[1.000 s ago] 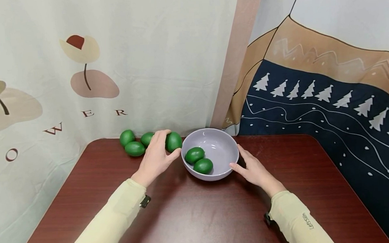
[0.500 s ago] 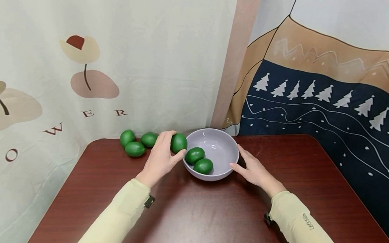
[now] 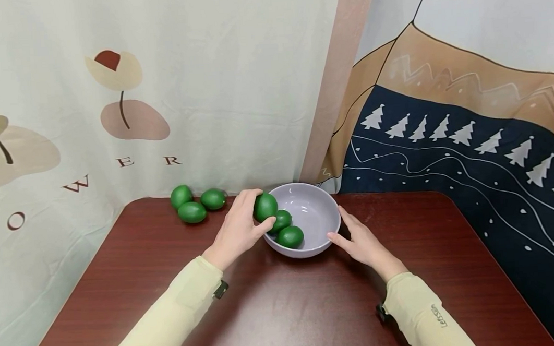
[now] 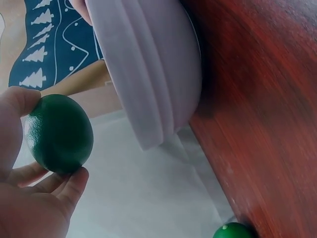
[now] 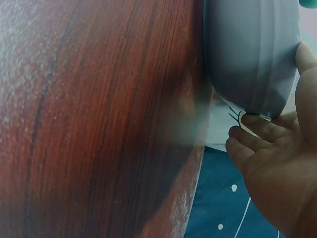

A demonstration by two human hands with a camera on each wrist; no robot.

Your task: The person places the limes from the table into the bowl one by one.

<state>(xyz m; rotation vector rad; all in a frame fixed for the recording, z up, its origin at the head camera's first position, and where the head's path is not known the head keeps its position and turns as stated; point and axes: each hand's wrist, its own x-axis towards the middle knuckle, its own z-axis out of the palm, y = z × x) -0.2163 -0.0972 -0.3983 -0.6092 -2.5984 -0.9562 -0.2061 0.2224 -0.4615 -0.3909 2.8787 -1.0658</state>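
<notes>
Between thumb and fingertips, my left hand (image 3: 237,227) holds a green lime (image 3: 265,207) above the left rim of a lilac bowl (image 3: 315,213). The left wrist view shows this lime (image 4: 59,134) pinched and raised beside the bowl's outer wall (image 4: 148,64). Two limes lie inside the bowl at its left: one lime (image 3: 284,219) partly covered by the held one, and another lime (image 3: 290,237) in front. My right hand (image 3: 362,241) holds the bowl's right side, thumb at the rim. Its fingers (image 5: 262,130) touch the outer wall in the right wrist view.
At the table's back left corner lie three more limes, the back lime (image 3: 181,196), the front lime (image 3: 192,212) and the right lime (image 3: 213,199). A pale printed curtain (image 3: 236,117) and a dark blue one (image 3: 413,171) hang behind the reddish-brown table (image 3: 284,308).
My left hand has carried the lime rightward from beside the bowl to over its left rim. The lime behind the hand has come fully into view. My right hand stays on the bowl.
</notes>
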